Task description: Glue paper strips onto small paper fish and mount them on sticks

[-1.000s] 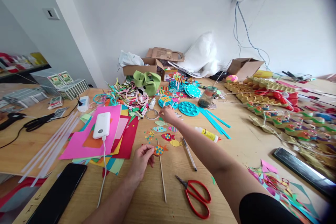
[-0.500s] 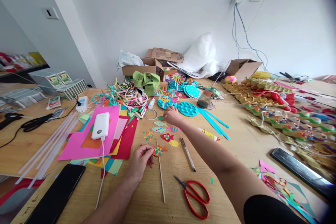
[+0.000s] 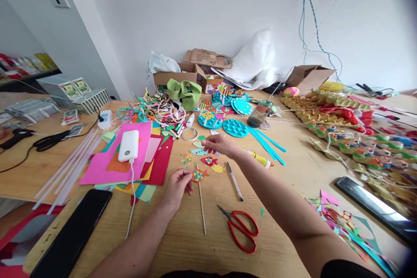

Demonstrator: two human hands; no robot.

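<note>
My left hand (image 3: 177, 186) rests on the wooden table (image 3: 195, 243), fingers pinched at the left edge of an orange paper fish (image 3: 198, 176) that lies on the top of a thin wooden stick (image 3: 202, 208). My right hand (image 3: 219, 144) reaches further out over a row of small coloured paper fish (image 3: 208, 160), fingers curled and pinching a small piece I cannot make out. A pen (image 3: 235, 181) and red scissors (image 3: 241, 230) lie to the right of the stick.
A white power bank (image 3: 128, 145) sits on a stack of coloured paper (image 3: 130, 160), its cable running toward me. A black phone (image 3: 73, 239) lies near left, a glue bottle (image 3: 259, 159) and teal paper discs (image 3: 235, 127) beyond. Egg-carton crafts (image 3: 352, 130) fill the right.
My right hand has drawn back toward me from the white ring to the row of paper fish. My left hand stays at the orange fish. The view has tilted a little.
</note>
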